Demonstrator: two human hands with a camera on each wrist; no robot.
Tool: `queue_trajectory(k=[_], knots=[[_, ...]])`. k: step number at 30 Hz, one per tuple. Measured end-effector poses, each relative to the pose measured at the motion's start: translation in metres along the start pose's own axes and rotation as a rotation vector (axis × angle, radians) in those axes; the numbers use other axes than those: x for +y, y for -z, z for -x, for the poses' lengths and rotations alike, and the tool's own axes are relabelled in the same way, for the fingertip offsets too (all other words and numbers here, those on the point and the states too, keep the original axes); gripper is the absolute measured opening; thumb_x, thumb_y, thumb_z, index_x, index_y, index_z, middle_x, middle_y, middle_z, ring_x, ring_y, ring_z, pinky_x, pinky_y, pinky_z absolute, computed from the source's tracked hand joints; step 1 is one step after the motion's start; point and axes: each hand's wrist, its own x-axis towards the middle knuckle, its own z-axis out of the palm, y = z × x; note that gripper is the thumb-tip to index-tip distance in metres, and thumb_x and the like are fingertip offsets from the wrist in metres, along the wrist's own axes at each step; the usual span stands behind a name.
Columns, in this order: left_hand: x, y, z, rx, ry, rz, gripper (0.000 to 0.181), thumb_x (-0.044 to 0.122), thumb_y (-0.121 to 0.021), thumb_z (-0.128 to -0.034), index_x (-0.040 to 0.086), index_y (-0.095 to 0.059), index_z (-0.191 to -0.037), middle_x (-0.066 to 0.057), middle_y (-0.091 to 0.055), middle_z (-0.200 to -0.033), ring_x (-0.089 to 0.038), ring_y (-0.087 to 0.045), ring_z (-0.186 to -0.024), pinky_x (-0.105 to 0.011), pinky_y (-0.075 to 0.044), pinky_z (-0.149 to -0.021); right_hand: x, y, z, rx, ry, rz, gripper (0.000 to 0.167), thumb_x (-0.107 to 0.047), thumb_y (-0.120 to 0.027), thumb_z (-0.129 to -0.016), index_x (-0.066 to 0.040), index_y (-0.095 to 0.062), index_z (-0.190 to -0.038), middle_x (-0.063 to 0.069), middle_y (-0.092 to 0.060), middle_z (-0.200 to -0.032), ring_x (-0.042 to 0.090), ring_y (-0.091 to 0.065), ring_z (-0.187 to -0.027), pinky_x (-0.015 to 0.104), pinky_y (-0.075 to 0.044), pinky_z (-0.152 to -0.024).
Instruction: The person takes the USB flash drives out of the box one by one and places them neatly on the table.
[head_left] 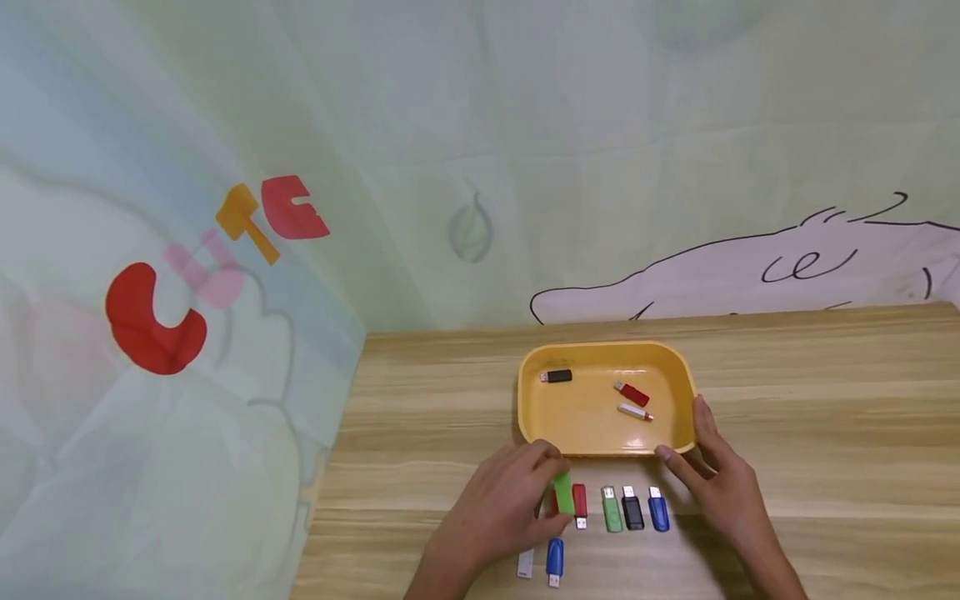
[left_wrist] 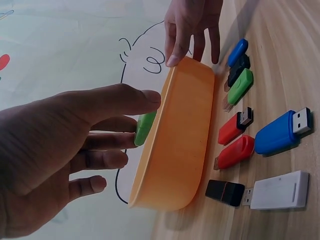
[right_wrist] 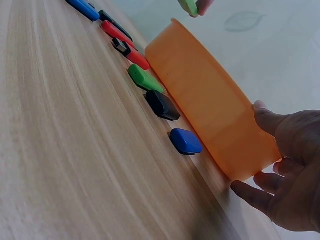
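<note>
My left hand [head_left: 506, 500] pinches a green USB stick [head_left: 564, 493] between thumb and fingers; the left wrist view shows this green stick near the rim of the yellow plastic basket [left_wrist: 182, 135]. At the basket's near right corner is my right hand [head_left: 723, 492], its thumb at the rim and its fingers around the end wall, holding the corner. Inside the basket lie a black USB stick [head_left: 557, 376], a red one [head_left: 632, 393] and a white one [head_left: 635, 412].
On the wooden table [head_left: 420, 400] before the basket lie a red USB stick [head_left: 580, 504], a green one [head_left: 612, 510], a black one [head_left: 633, 509] and a blue one [head_left: 659, 510]. Nearer are another blue stick [head_left: 554, 560] and a white one [head_left: 526, 563]. A printed curtain [head_left: 600, 167] hangs behind.
</note>
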Motion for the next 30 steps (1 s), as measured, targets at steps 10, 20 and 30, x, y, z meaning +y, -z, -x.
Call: queue_trajectory(k=[10,20,30], knots=[[0.006,-0.007,-0.001,-0.049,0.002,0.011,0.049,0.043,-0.087,-0.0886,0.017,-0.075,-0.128,0.009,-0.069,-0.118,0.000,-0.055,-0.094,-0.017,-0.053,-0.090,0.001,-0.001,0.000,0.007,0.011,-0.011,0.090,-0.027,-0.076,-0.099,-0.015,-0.019,-0.168,0.015,-0.019,-0.174,0.048,-0.028,-0.155,0.008,-0.043,-0.094],[0.008,-0.013,0.000,-0.088,0.002,0.051,0.044,0.042,-0.086,-0.0893,0.020,-0.076,-0.126,0.010,-0.067,-0.119,0.001,-0.054,-0.092,-0.017,-0.052,-0.088,0.004,-0.002,0.001,0.021,0.030,-0.010,0.090,-0.027,-0.077,-0.099,-0.014,-0.020,-0.168,0.015,-0.020,-0.174,0.044,-0.025,-0.158,0.001,-0.037,-0.094],[0.008,-0.019,0.004,-0.084,-0.028,0.056,0.042,0.044,-0.086,-0.0895,0.021,-0.075,-0.123,0.009,-0.066,-0.121,0.003,-0.053,-0.091,-0.015,-0.050,-0.087,0.005,-0.002,0.001,0.014,0.016,-0.029,0.089,-0.027,-0.077,-0.099,-0.014,-0.020,-0.167,0.014,-0.019,-0.174,0.043,-0.023,-0.158,0.002,-0.039,-0.093]])
